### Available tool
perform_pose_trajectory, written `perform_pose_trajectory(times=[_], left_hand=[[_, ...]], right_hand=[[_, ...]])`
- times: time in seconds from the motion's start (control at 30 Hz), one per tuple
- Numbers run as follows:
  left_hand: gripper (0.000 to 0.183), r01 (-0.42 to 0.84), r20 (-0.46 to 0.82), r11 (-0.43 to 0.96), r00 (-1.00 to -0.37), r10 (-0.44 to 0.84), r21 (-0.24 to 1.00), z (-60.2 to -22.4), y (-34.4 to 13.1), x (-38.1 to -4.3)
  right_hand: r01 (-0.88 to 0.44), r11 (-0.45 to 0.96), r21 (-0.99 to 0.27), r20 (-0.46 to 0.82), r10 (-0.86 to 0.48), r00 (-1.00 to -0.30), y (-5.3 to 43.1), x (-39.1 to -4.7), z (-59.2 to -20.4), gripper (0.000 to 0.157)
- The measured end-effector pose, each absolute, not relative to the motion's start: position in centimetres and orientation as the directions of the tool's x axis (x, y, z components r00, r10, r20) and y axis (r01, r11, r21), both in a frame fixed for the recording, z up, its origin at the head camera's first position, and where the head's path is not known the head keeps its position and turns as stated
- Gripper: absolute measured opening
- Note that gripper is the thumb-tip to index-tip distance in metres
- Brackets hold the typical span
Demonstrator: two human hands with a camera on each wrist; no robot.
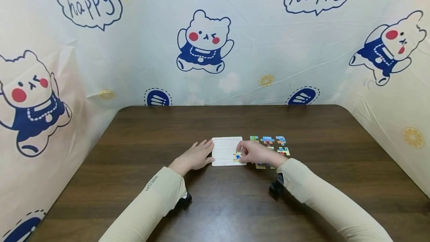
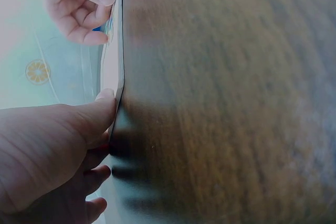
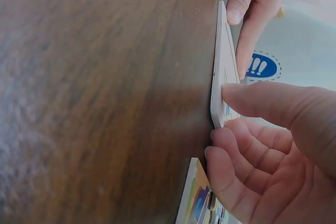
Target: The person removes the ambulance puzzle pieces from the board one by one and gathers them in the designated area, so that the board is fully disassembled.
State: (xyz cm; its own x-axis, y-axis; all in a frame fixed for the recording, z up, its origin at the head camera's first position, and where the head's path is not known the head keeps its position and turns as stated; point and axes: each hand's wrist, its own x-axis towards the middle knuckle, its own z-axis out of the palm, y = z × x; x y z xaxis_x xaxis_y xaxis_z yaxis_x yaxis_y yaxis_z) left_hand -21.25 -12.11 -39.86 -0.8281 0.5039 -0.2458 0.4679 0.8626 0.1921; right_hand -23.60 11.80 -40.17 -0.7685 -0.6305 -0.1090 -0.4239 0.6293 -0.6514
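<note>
A white puzzle board (image 1: 224,145) with a raised rim lies flat on the table. My left hand (image 1: 196,155) rests at its left edge, fingers extended and thumb at the near corner. In the board's near right corner sits a colourful jigsaw piece (image 1: 237,156) with a round blue mark. My right hand (image 1: 258,152) reaches over the board's right edge, thumb and curled fingers pinching this piece. In the right wrist view the thumb (image 3: 244,97) lies on the board's printed corner, fingers curled beside its edge. My right hand partly hides the piece and the board's right side.
Several loose jigsaw pieces (image 1: 267,140) lie in rows right of the board, some hidden under my right hand and wrist. One printed piece (image 3: 198,198) lies close to the right fingers. The brown wooden table (image 1: 161,130) ends at a patterned cloth backdrop (image 1: 252,44).
</note>
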Motion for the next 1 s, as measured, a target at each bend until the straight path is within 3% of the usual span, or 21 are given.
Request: perform_pose_trajectory(times=[0.37,0.67,1.0], left_hand=[[0.06,0.462,-0.239,0.863,-0.831,0.502,0.203,-39.8,-12.0,-21.2],[0.059,0.468,-0.231,0.861,-0.831,0.505,0.198,-39.8,-12.0,-21.2],[0.06,0.464,-0.243,0.865,-0.831,0.5,0.192,-39.8,-12.0,-21.2]], right_hand=[[-0.461,0.644,-0.611,-0.057,-0.617,-0.785,11.6,-23.5,-39.8,0.026],[-0.415,0.614,-0.671,-0.033,-0.584,-0.811,11.7,-23.2,-39.2,0.01],[-0.394,0.576,-0.716,-0.05,-0.605,-0.795,12.5,-23.5,-39.4,0.015]])
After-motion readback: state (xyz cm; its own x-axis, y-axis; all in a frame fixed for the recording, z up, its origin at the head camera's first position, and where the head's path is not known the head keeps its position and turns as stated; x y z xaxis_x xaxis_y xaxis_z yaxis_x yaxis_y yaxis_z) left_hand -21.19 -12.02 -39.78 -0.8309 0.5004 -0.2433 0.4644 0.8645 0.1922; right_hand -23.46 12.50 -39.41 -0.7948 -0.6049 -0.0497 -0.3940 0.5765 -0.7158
